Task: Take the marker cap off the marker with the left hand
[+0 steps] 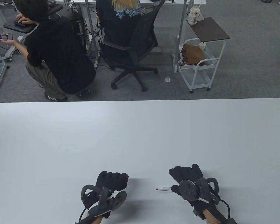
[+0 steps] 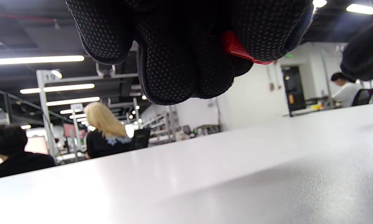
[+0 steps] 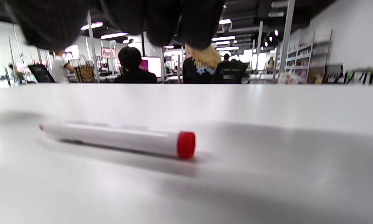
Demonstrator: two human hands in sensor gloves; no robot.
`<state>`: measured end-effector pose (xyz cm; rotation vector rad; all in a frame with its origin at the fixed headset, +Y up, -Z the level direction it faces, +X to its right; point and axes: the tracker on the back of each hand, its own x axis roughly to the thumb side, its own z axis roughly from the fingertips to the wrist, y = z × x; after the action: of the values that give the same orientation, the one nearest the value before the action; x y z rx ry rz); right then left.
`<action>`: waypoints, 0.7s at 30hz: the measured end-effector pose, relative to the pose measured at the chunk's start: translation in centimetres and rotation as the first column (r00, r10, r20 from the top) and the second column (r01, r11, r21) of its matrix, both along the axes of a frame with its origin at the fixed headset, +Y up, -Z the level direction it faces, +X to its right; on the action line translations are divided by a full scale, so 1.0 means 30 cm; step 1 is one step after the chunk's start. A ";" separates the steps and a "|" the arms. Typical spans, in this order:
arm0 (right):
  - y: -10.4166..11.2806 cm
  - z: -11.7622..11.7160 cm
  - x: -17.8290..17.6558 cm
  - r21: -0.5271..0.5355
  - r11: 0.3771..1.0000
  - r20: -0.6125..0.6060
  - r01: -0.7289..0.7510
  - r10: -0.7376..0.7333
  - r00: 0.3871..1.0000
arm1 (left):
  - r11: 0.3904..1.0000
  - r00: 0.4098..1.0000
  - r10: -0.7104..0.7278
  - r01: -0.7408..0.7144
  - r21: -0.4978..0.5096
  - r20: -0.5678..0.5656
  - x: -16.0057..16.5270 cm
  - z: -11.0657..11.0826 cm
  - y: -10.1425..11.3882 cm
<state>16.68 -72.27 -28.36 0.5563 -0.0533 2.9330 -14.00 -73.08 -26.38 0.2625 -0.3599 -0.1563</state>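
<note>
While the uncapped marker (image 1: 163, 188) lies along the desk's (image 1: 140, 135) near edge, tip leftward, its red cap (image 2: 236, 48) is seen clenched in the left hand (image 1: 110, 183) only from that wrist; the right hand (image 1: 189, 180) is held loosely over the barrel, gripping nothing.

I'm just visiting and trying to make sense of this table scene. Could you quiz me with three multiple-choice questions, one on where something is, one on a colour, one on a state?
1. Where does the marker lie?
A. On the white table, beside the right hand
B. On the floor
C. On the cart shelf

2. What colour is the marker cap?
A. Blue
B. Red
C. Green

3. Is the marker capped?
A. Yes, cap on
B. No, tip bare
C. It is snapped in two

Answers: 1 A, the table view shows it lying flat on the table. 2 B, red plastic peeks out between the fingers of the left hand. 3 B, its small red tip is exposed while the left hand grips the cap.
</note>
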 end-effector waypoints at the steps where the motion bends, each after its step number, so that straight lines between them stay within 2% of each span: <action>1: 0.002 -0.004 0.013 -0.038 0.999 0.002 0.020 -0.020 1.000 | 1.000 1.000 -0.010 0.010 -0.012 0.006 0.001 -0.002 -0.004; 3: -0.004 -0.015 0.032 -0.112 0.993 0.007 0.034 -0.034 0.999 | 1.000 1.000 -0.018 0.018 -0.026 -0.001 0.003 -0.006 -0.013; 8: -0.023 -0.029 0.045 -0.170 0.985 0.009 0.030 -0.028 1.000 | 0.997 0.999 -0.053 0.052 -0.050 -0.010 0.001 -0.016 -0.025; 13: -0.033 -0.028 0.033 -0.172 0.985 -0.003 0.011 -0.012 1.000 | 0.993 0.996 -0.085 0.084 -0.089 -0.013 0.005 -0.025 -0.041; 21: -0.042 -0.020 0.011 -0.156 0.987 -0.022 -0.028 0.025 0.999 | 0.943 0.965 -0.261 0.258 -0.211 0.015 0.048 -0.069 -0.120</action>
<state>17.00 -73.52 -28.95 0.5652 0.1858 2.9233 -12.56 -76.69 -28.45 0.0021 -0.3941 -0.3775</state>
